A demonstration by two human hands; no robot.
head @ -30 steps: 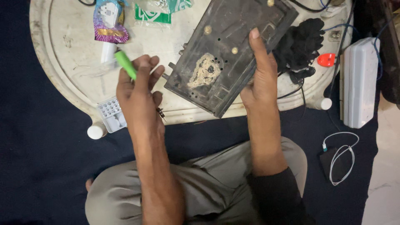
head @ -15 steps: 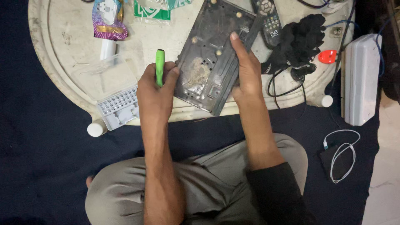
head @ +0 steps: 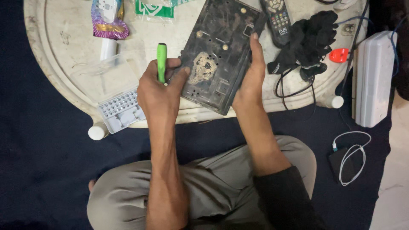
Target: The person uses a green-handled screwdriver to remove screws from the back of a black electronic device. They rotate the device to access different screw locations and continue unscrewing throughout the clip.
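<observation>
Left hand closed round green screwdriver, thumb on dusty black casing; right hand clamps far-right edge. Prob. stiff, light, grimy; best held by edges.

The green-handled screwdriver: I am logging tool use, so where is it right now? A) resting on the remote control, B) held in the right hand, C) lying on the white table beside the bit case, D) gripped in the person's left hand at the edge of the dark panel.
D: the left hand is closed around the green-handled screwdriver beside the dirty dark panel, while the right hand only steadies the panel's other edge.
</observation>
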